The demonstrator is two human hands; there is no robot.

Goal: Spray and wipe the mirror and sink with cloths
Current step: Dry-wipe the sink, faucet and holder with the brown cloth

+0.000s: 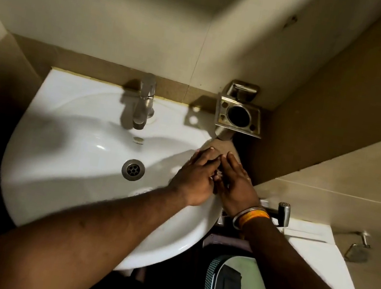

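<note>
White sink [58, 172], tap spout toward viewer, left hand [195, 179] and right hand [236, 186] flat (fingers straight) at right rim

We saw a dim, yellowish scene with light falling from above and behind us. The sink [70, 104] gleamed bright, crossed by a broad soft shadow, with a small glare spot in the bowl. Corners darkened, walls bowed from wide-angle distortion, and the forearms blurred.

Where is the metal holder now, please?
In the head view, the metal holder is fixed on the wall at the sink's far right corner, right of the tap and just beyond both hands.
</note>
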